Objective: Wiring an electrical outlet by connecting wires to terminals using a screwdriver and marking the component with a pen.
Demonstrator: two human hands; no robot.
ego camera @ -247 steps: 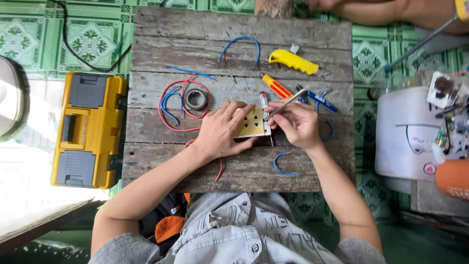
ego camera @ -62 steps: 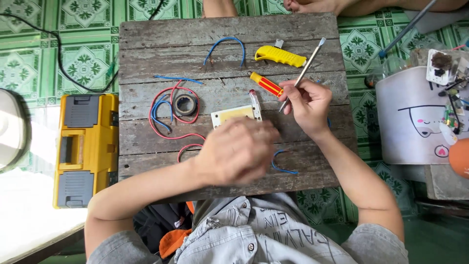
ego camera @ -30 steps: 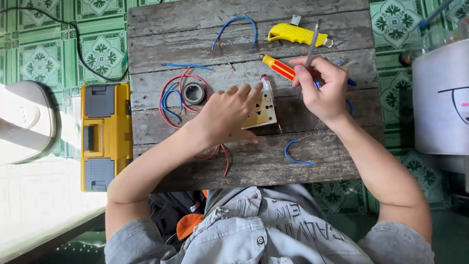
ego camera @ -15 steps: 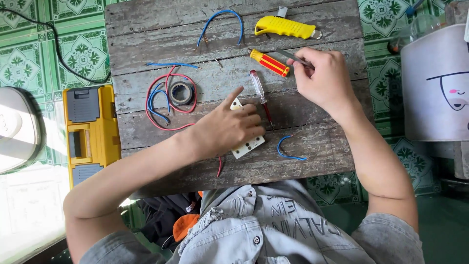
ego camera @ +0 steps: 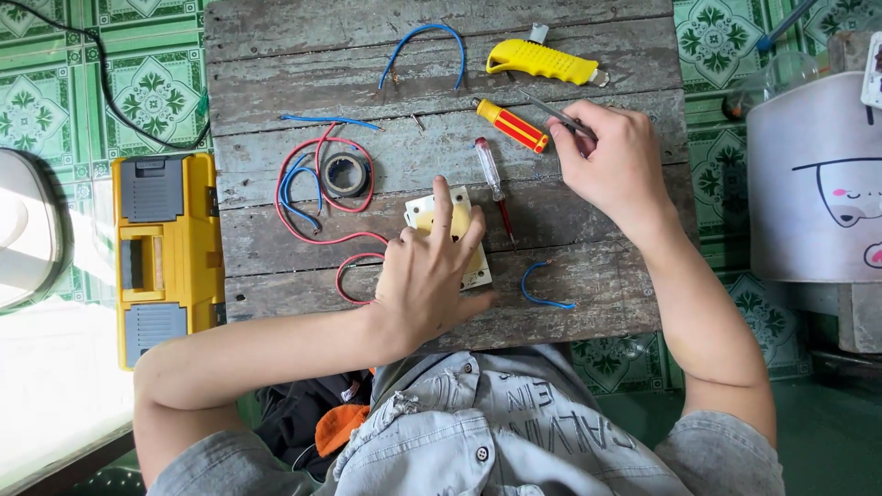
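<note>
Weathered grey plank surface (ego camera: 276,83) over green tiles. I see my left hand (ego camera: 427,280) pressing flat, fingers spread, on the pale square switch plate (ego camera: 439,213); my right hand (ego camera: 614,165) pinches a thin metal tool (ego camera: 544,106). Loose red and blue wires (ego camera: 308,197) look unconnected, so wiring seems unfinished.

Weathered plank table (ego camera: 276,55) with wires (ego camera: 317,197), tape roll (ego camera: 345,174), screwdrivers (ego camera: 511,126), yellow knife (ego camera: 542,62), switch plate (ego camera: 464,234).

Cream square switch plate (ego camera: 457,230) lying flat near the counter's middle, thin grey metal tool (ego camera: 551,112) slanting at far right
</note>
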